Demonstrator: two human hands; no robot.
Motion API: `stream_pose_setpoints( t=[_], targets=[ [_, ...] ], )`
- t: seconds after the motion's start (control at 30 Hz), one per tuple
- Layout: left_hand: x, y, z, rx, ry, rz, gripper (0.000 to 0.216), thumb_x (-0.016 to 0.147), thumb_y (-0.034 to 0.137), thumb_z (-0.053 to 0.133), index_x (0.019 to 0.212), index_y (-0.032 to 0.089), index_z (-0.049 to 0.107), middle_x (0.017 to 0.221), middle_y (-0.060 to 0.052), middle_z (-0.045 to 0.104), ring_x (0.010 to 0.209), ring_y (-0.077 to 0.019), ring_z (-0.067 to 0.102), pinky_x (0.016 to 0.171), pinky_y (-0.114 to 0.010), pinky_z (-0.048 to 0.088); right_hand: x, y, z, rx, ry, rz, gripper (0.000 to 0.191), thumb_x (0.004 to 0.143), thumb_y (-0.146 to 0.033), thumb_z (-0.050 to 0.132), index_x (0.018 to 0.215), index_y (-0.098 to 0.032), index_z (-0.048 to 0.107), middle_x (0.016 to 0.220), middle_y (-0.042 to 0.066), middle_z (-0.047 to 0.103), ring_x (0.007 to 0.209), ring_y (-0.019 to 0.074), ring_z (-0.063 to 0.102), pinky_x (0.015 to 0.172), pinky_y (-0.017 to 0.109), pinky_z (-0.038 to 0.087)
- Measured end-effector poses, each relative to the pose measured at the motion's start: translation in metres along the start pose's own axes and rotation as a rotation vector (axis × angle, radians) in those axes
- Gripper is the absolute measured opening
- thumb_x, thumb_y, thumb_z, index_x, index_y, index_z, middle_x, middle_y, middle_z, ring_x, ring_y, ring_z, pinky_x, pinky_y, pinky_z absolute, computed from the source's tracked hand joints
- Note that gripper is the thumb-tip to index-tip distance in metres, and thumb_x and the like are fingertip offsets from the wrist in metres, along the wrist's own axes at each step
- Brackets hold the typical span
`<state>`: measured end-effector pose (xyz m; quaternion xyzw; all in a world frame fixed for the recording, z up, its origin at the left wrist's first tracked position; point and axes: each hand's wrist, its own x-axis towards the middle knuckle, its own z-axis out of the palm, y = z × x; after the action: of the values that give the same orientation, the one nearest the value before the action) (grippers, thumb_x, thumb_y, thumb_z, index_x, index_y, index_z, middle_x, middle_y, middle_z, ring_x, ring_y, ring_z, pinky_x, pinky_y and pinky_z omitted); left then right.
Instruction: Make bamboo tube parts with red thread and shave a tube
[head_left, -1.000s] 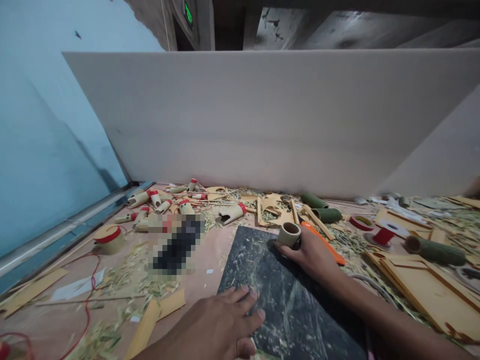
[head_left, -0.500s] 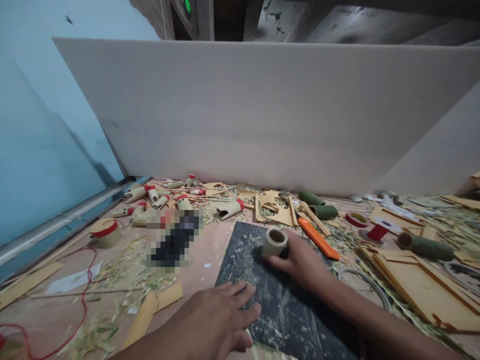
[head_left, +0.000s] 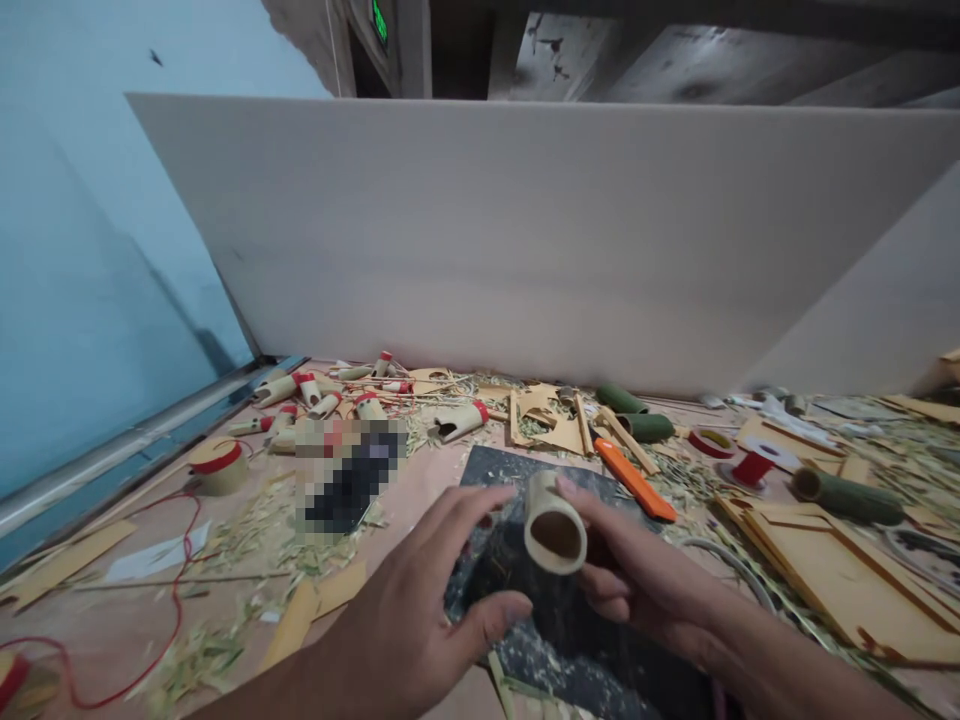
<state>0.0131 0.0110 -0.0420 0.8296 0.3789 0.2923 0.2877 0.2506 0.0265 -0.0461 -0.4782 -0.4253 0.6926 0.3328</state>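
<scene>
My right hand (head_left: 630,560) grips a short pale bamboo tube (head_left: 551,520) from its right side. The tube is tilted so that its open end faces me, and it is held over a dark scuffed board (head_left: 517,650). Just left of the tube, my left hand (head_left: 442,590) is open, thumb and fingers spread apart, and does not appear to touch it. An orange utility knife (head_left: 634,480) lies beyond the right hand, at the board's far right corner.
Cut bamboo pieces with red bands (head_left: 457,422) lie at the back left among shavings. On the right are green bamboo tubes (head_left: 847,495), a red spool (head_left: 754,465) and wooden frames (head_left: 832,570). A red cord (head_left: 180,560) runs along the left. A white panel (head_left: 510,250) stands behind.
The bamboo tube has been lifted off the board and tipped toward me by my right hand. My left hand has risen from the board's edge and opened near the tube.
</scene>
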Motion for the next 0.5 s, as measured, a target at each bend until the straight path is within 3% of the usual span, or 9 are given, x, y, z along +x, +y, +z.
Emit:
stream_pose_setpoints(
  t=[0.1,0.2,0.33,0.5],
  targets=[
    [-0.002,0.008,-0.003,-0.182,-0.067,-0.199,0.084,0.094,0.059,0.068,0.164,0.038,0.028,0.171,-0.008,0.035,0.149,-0.0368,0.044,0.121,-0.056,0.040,-0.007,0.011,0.012,0.117,-0.182,0.079,0.056,0.084,-0.077,0.069,0.077,-0.022,0.055,0.043,-0.013,0.032,0.039,0.0053,0.014,0.036,0.015,0.018],
    [-0.001,0.008,-0.005,-0.369,-0.179,-0.329,0.081,0.094,0.061,0.068,0.163,0.038,0.033,0.170,-0.008,0.036,0.152,-0.0367,0.040,0.124,-0.058,0.034,-0.007,0.020,0.018,0.113,-0.295,0.098,0.054,0.090,-0.074,0.064,0.080,-0.022,0.059,0.040,-0.012,0.036,0.035,0.0057,0.017,0.033,0.015,0.020],
    [0.005,0.001,-0.009,-0.596,-0.293,-0.326,0.081,0.091,0.057,0.075,0.160,0.030,0.041,0.165,-0.012,0.045,0.150,-0.0346,0.044,0.124,-0.053,0.035,-0.006,0.024,0.020,0.133,-0.322,0.120,0.051,0.091,-0.072,0.064,0.085,-0.022,0.061,0.039,-0.013,0.036,0.034,0.0057,0.015,0.032,0.015,0.019],
    [0.008,-0.003,-0.014,-0.801,-0.387,-0.315,0.083,0.091,0.050,0.077,0.161,0.028,0.039,0.163,-0.015,0.048,0.151,-0.0329,0.043,0.123,-0.051,0.035,-0.005,0.025,0.019,0.154,-0.363,0.094,0.049,0.098,-0.068,0.059,0.084,-0.021,0.062,0.037,-0.013,0.035,0.032,0.0056,0.014,0.031,0.016,0.019]
  ],
)
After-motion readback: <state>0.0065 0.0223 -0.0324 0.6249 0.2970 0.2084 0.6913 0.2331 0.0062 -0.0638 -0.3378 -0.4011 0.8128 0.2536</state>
